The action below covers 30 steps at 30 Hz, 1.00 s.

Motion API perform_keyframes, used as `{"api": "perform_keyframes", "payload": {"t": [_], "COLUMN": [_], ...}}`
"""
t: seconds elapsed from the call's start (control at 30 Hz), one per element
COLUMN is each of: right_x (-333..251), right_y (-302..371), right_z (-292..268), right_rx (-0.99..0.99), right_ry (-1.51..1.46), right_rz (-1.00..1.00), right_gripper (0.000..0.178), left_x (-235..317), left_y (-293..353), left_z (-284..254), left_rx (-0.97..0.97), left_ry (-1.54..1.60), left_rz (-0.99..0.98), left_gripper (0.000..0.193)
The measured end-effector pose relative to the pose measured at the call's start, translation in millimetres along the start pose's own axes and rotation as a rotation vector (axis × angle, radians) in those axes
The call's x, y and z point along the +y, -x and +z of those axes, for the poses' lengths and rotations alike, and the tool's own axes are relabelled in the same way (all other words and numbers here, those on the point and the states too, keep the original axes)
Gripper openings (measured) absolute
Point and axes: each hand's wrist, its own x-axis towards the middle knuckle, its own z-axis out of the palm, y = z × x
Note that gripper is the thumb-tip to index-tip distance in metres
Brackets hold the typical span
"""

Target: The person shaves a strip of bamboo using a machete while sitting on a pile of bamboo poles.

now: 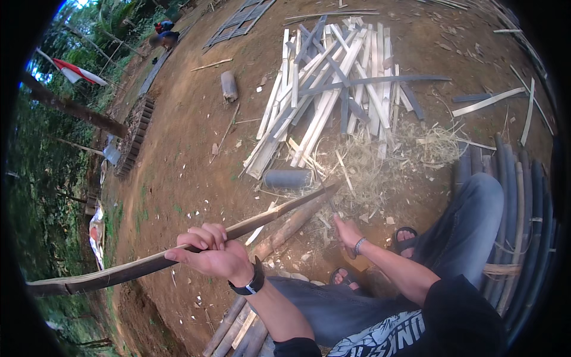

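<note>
In the head view, a bamboo strip (279,209) is gripped by the left hand (209,249), its far end reaching ahead of the right fingers. There, what looks like a knife (331,204) is clasped by the right hand (349,234). Shaving seems underway; a steadied strip and controlled stroke are called for.

Beside the log (284,234), which is looking woody, matt and rough, the long strip (137,266) is showing a smooth, dark skin and a paler, fibrous cut face. Beyond the log, the slats (327,104) are showing mostly pale, bare, matt wood, and to its far right the shavings (410,152) are looking dry and stringy. To the log's near right, the jeans (461,217) are showing faded matt cloth and the bracelet (358,244) is looking like metal.
</note>
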Motion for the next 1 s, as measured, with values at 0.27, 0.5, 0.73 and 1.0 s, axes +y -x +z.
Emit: {"api": "perform_keyframes", "payload": {"t": [0.27,0.5,0.73,1.0], "right_x": [-3.5,-38.9,-45.8,-27.1], "right_y": [21.0,81.3,59.6,54.5], "right_z": [2.6,13.6,-15.7,-22.0], "right_rx": [-0.05,-0.202,-0.157,-0.113], "right_ry": [0.296,0.198,0.484,0.462], "right_rz": [-0.38,-0.568,-0.391,-0.394], "right_gripper": [0.074,0.076,0.079,0.076], "left_x": [-1.5,-3.8,-6.4,-6.0], "left_y": [-8.5,-8.2,-20.5,-16.9], "left_z": [-6.0,-16.6,-37.9,-29.7], "left_rx": [0.019,-0.3,-0.641,-0.759], "left_ry": [0.036,0.151,0.356,0.415], "left_rz": [-0.021,-0.043,-0.043,0.0], "left_gripper": [0.057,0.058,0.06,0.061]}}
